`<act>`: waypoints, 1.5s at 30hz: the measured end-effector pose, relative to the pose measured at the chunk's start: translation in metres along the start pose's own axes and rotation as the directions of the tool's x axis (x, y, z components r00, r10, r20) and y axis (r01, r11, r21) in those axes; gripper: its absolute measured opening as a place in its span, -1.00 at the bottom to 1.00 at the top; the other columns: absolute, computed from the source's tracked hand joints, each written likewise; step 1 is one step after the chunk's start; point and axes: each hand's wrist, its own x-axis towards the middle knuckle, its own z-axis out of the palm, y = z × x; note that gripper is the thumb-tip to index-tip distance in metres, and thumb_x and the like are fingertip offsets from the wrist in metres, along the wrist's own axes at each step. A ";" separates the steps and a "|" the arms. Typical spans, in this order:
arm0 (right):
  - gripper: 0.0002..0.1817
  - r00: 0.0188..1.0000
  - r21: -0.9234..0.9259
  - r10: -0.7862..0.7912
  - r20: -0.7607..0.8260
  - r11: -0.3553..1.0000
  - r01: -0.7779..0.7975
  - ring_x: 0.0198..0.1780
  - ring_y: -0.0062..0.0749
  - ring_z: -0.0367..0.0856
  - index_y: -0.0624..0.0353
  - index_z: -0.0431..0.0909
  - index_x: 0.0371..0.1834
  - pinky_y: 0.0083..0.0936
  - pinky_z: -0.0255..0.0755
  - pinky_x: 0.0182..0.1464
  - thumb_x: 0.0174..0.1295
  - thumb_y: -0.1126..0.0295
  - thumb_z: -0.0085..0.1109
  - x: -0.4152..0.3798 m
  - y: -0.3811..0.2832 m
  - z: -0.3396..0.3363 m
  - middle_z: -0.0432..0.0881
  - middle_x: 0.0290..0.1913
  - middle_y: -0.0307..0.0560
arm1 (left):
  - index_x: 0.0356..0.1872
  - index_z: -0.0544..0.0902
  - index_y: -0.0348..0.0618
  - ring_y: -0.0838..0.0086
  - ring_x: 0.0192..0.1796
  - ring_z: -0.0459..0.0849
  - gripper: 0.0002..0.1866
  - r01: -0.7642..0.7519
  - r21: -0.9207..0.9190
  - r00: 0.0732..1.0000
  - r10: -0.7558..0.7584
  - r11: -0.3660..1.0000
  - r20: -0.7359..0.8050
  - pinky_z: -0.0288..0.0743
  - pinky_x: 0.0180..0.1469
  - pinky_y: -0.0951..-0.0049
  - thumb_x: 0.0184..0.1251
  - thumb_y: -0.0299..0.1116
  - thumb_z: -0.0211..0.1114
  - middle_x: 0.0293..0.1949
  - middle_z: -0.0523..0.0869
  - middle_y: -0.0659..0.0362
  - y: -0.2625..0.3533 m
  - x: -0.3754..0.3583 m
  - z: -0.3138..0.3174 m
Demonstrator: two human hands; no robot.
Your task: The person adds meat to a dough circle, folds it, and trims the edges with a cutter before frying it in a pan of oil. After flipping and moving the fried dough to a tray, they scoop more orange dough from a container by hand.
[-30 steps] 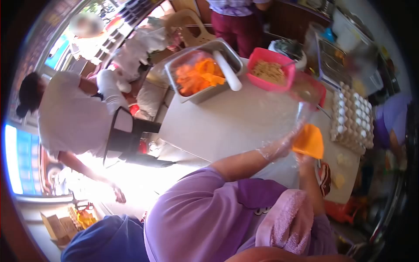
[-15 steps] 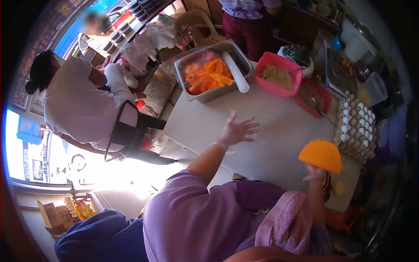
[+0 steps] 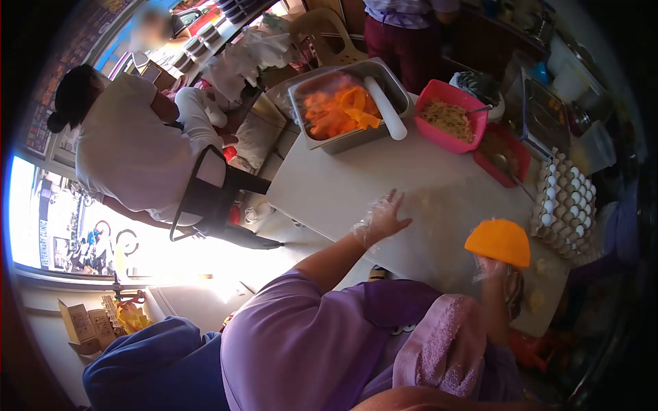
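My right hand [image 3: 491, 267], in a clear plastic glove, grips an orange half-moon empanada [image 3: 498, 242] by its lower edge, raised at the table's right side. Its smooth flat face hides part of the fingers. My left hand [image 3: 385, 218], gloved as well, is open above the near left part of the table [image 3: 329, 183] and holds nothing. Further back, a metal pan [image 3: 329, 142] contains orange dough [image 3: 339, 109], and a white rolling pin [image 3: 385, 108] lies across it. Right of the pan stands a pink bowl [image 3: 449, 140] of pale shredded filling with a spoon.
A red container [image 3: 504, 159] with a spoon sits beside the pink bowl. Egg trays [image 3: 565, 202] occupy the right edge. A seated person in white [image 3: 133, 147] is at the left, another person [image 3: 401, 44] stands behind the table. A plastic chair [image 3: 329, 34] is at the back.
My left hand has come lower and nearer to me, its fingers less spread. The empanada stays in my right hand, nearly in place. The view has shifted slightly.
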 end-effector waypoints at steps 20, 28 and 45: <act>-0.48 0.995 0.014 -0.080 -0.054 0.997 0.080 0.09 -0.11 0.50 0.13 0.51 0.10 0.08 0.24 0.20 0.18 0.01 0.12 -0.042 -0.008 0.028 0.59 0.05 -0.07 | 0.41 0.20 0.17 0.10 0.50 -0.02 -0.38 -0.356 0.254 0.925 0.301 0.899 0.231 -0.23 0.42 -0.21 0.34 0.03 0.03 0.47 0.08 0.08 -0.016 -0.032 0.033; -0.45 0.999 0.008 0.008 0.053 1.000 -0.008 0.08 -0.08 0.50 0.21 0.48 0.11 0.06 0.25 0.20 0.20 0.01 0.11 -0.041 -0.010 0.027 0.58 0.04 0.03 | 0.43 0.15 0.14 -0.02 0.49 -0.02 -0.38 -0.198 0.282 0.967 0.141 0.939 0.211 -0.20 0.39 -0.25 0.39 0.02 -0.03 0.47 0.04 0.02 -0.026 -0.066 0.023; -0.59 0.998 -0.019 -0.018 0.054 1.000 0.019 0.10 -0.07 0.48 0.04 0.53 0.07 0.12 0.23 0.19 0.29 0.06 0.02 -0.043 0.009 0.047 0.57 0.09 -0.08 | 0.45 0.09 0.02 -0.04 0.49 -0.07 -0.26 -0.487 0.152 0.844 0.418 0.860 0.336 -0.21 0.40 -0.25 0.33 0.15 -0.03 0.47 -0.02 -0.10 0.036 -0.047 0.036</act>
